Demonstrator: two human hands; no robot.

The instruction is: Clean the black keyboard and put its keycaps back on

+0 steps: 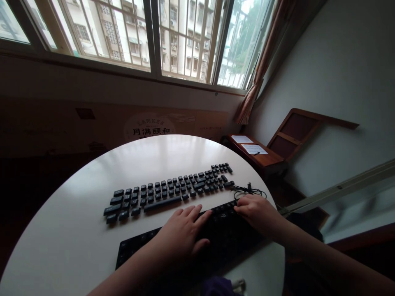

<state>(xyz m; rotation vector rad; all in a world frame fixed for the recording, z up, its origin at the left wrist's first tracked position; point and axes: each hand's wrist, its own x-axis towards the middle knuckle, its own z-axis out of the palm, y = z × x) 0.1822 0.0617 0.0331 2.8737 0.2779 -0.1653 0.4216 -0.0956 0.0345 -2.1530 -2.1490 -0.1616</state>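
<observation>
A black keyboard [137, 244] lies at a slant near the front of the white round table [77, 230]. My left hand [183, 234] rests over its middle, fingers spread and the tips near the top row. At the keyboard's upper right, my right hand [257, 213] is closed, thumb and fingers pressed together; what they pinch, if anything, is hidden. Beyond the keyboard, loose black keycaps [168, 191] stand in rows in a keyboard layout, with a long space bar [162, 204] in the nearest row. My arms and hands cover much of the keyboard.
A coiled black cable [253, 191] lies just past my right hand. Something purple [217, 285] shows at the bottom edge. A wooden chair [296, 131] holds papers [254, 149] and a pen to the right. Barred windows [185, 37] and a curtain [254, 88] stand behind.
</observation>
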